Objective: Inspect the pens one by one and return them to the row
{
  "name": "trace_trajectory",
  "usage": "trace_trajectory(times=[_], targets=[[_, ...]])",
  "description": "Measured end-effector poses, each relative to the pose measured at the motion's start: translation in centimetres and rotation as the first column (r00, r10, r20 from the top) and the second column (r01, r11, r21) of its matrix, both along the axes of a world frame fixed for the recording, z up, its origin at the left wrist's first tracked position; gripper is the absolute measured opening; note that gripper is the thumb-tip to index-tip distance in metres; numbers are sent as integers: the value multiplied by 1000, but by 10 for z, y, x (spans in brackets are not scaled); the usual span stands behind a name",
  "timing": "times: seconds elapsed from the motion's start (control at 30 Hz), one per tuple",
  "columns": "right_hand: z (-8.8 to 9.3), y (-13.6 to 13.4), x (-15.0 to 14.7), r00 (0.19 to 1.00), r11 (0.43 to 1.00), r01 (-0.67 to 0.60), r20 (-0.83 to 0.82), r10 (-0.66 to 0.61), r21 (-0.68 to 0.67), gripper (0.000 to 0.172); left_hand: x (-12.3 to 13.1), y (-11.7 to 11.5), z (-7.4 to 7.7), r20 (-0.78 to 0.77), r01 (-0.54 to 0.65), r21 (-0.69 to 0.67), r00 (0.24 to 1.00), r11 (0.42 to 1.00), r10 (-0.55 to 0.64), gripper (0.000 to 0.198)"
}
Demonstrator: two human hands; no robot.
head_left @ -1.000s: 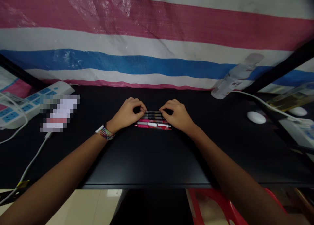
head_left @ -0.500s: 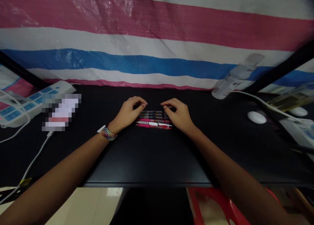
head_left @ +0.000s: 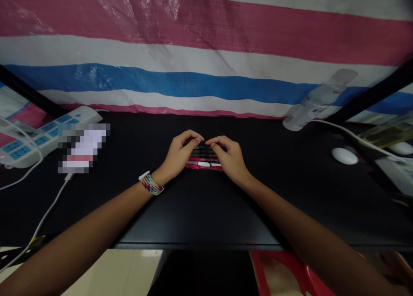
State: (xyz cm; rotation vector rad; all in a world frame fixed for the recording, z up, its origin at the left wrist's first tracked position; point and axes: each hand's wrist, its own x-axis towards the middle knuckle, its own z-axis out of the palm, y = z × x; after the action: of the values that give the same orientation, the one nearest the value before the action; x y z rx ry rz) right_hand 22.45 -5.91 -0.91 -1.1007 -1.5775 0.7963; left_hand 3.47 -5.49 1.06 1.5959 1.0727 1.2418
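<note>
Desk [head_left: 200, 218]; left hand [head_left: 177, 154] and right hand [head_left: 230, 158] flanking pens [head_left: 204, 163].
Fingers bent inward, fingertips nearly meeting at row's far side; pinching or merely touching: cannot tell; pens side by side between hands, long axis left-right, about equally near either; print on bottle [head_left: 318, 100] and pens unreadable.
</note>
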Motion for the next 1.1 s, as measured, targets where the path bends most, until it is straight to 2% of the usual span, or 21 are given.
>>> trace_trajectory(times=[0.3, 0.43, 0.5, 0.6, 0.77, 0.83, 0.93, 1.1], targets=[[6, -2, 2, 994, 1000, -11, 107, 9, 20, 20, 3, -1, 1, 7, -33, -12, 999, 999, 33, 16], [8, -6, 3, 982, 991, -4, 187, -20, 131, 21, 2, -1, 0, -21, -61, 7, 998, 998, 61, 17], [10, -11, 3, 973, 971, -51, 230, -4, 234, 24, 1, -1, 0, -38, -72, 21, 997, 997, 72, 17], [14, -21, 0, 946, 914, -201, 312, 88, 352, 23, -1, 0, 1, -54, -85, 43, 995, 995, 87, 16], [23, -34, -2, 855, 817, -426, 469, 223, 388, 23, -5, 5, 0, -71, -119, 38, 990, 992, 121, 17], [25, -35, -2, 848, 809, -436, 480, 224, 394, 21, -5, 5, 0, -73, -115, 45, 990, 992, 118, 17], [26, -35, -2, 853, 826, -402, 489, 180, 396, 20, -5, 5, -1, -77, -99, 64, 992, 993, 104, 16], [26, -35, -1, 845, 807, -455, 467, 259, 377, 21, -5, 4, -1, -103, -97, 68, 989, 993, 104, 18]])
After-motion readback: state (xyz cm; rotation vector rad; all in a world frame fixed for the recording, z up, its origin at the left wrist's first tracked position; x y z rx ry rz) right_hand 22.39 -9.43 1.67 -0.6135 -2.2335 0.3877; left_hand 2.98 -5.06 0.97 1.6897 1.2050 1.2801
